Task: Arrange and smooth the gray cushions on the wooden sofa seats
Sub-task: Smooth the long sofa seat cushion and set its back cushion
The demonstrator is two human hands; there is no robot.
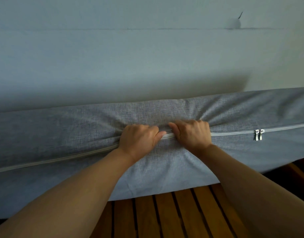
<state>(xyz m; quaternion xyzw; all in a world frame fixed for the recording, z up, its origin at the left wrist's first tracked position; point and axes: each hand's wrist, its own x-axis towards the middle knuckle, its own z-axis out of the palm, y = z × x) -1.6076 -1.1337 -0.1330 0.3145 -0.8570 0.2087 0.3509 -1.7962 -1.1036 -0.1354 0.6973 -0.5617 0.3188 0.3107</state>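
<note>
Left hand (pixel 139 140) and right hand (pixel 192 133) bunch the gray woven cushion's (pixel 61 134) zipper edge (pixel 53 159); likely hauling it square over brown wooden seat slats (pixel 165 217).

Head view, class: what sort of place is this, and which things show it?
Probably a living room at home. Both hands grip a gray cushion with a zipper, above the wooden slatted sofa seat, with a plain wall behind.

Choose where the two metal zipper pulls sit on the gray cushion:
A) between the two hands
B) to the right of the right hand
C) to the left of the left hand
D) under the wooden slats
B: the zipper pulls hang on the zipper line beyond the right hand, away from the left hand.
</note>
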